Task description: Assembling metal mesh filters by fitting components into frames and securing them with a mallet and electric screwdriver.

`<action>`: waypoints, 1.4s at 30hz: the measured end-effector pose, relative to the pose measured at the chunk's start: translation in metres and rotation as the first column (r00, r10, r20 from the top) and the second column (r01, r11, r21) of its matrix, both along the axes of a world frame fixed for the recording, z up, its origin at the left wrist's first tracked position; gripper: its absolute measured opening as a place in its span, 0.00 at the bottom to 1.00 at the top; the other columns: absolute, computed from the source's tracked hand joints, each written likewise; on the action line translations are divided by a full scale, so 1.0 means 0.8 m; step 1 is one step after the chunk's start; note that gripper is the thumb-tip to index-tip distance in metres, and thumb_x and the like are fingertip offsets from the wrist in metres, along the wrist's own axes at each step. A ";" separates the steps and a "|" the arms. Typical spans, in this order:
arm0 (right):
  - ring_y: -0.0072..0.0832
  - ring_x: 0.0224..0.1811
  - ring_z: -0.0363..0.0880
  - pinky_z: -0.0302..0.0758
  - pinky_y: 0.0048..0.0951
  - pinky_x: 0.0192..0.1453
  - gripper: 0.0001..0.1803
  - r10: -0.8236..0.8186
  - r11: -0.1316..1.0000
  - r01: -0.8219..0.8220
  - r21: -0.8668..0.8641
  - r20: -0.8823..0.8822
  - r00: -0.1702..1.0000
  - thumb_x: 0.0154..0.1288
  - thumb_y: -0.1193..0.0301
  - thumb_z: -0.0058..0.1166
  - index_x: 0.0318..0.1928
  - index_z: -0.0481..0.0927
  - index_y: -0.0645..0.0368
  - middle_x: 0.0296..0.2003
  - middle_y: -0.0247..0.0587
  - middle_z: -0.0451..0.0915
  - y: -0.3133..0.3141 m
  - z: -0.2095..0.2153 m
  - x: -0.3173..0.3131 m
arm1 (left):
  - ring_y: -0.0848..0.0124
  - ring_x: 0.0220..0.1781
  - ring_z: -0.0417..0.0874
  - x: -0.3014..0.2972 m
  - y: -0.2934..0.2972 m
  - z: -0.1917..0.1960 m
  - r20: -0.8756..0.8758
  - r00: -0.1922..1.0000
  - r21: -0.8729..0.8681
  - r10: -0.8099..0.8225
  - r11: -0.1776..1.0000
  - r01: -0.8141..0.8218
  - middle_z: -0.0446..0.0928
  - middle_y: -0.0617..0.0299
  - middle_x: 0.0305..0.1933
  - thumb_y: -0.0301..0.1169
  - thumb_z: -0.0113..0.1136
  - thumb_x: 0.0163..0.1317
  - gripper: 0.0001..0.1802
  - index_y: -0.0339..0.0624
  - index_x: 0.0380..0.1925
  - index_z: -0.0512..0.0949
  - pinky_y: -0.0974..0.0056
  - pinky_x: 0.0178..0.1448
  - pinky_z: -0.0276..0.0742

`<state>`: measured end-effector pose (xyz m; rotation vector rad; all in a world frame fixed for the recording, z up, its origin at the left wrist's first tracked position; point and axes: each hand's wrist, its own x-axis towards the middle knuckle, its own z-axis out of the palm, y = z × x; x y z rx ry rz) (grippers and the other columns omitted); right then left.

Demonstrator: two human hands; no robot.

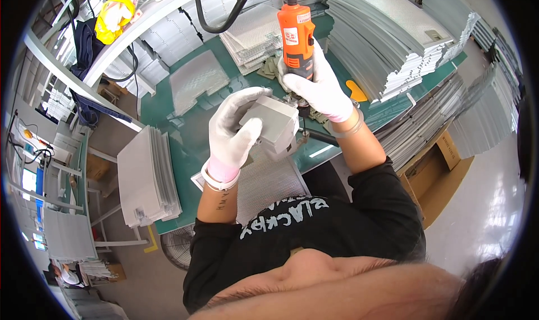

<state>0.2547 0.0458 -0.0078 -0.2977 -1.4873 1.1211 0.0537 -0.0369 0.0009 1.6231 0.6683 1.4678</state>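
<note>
My left hand [230, 130], in a white glove, is closed round a small grey box-shaped block [274, 120], thumb on its near side and fingers over its far edge. In my right hand [319, 89], also gloved in white, is an orange and dark grey corded power tool [296, 36], held upright with its cord at the top. The tool's lower end points down just right of the block; whether they touch, I cannot tell. Below the block, a perforated metal panel [264, 185] lies at the near edge of the green table [154, 107].
Tall stacks of grey panels [387, 39] stand at the back right, and another stack [147, 176] at the left edge. A flat panel [197, 79] lies behind my left hand. A yellow piece [356, 91] lies right of the tool; an open cardboard box [441, 179] stands lower right.
</note>
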 end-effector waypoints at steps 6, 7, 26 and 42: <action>0.20 0.42 0.75 0.75 0.25 0.50 0.44 0.105 0.992 -0.106 -0.071 -0.019 0.994 0.64 0.77 0.64 0.76 0.54 0.59 0.44 0.35 0.77 0.002 -0.007 0.003 | 0.70 0.53 0.83 0.003 0.006 0.007 -0.056 0.998 -0.041 -0.036 0.999 0.034 0.81 0.56 0.51 0.18 0.54 0.57 0.25 0.33 0.58 0.76 0.66 0.59 0.78; 0.20 0.41 0.75 0.75 0.25 0.49 0.43 0.138 0.987 -0.141 -0.077 -0.038 0.990 0.64 0.77 0.64 0.75 0.55 0.58 0.43 0.35 0.77 0.002 -0.008 0.002 | 0.70 0.53 0.83 0.001 0.007 0.011 -0.054 0.998 -0.042 -0.033 0.999 0.031 0.81 0.56 0.51 0.18 0.54 0.57 0.25 0.33 0.58 0.76 0.66 0.59 0.78; 0.22 0.33 0.72 0.73 0.27 0.38 0.33 0.091 0.995 -0.090 -0.051 0.009 0.996 0.64 0.73 0.61 0.66 0.60 0.54 0.35 0.36 0.71 0.008 -0.012 0.007 | 0.47 0.66 0.76 -0.035 0.018 0.007 -0.381 0.924 0.498 -0.025 0.836 0.228 0.78 0.48 0.61 0.24 0.68 0.47 0.25 0.42 0.51 0.82 0.48 0.67 0.73; 0.20 0.33 0.73 0.73 0.25 0.38 0.32 0.101 0.992 -0.097 -0.085 0.042 0.994 0.64 0.73 0.63 0.65 0.62 0.57 0.35 0.34 0.73 0.003 -0.019 0.009 | 0.56 0.49 0.81 -0.010 0.015 0.003 -0.355 0.934 0.545 0.033 0.819 0.178 0.82 0.57 0.40 0.20 0.67 0.48 0.11 0.40 0.33 0.81 0.54 0.54 0.77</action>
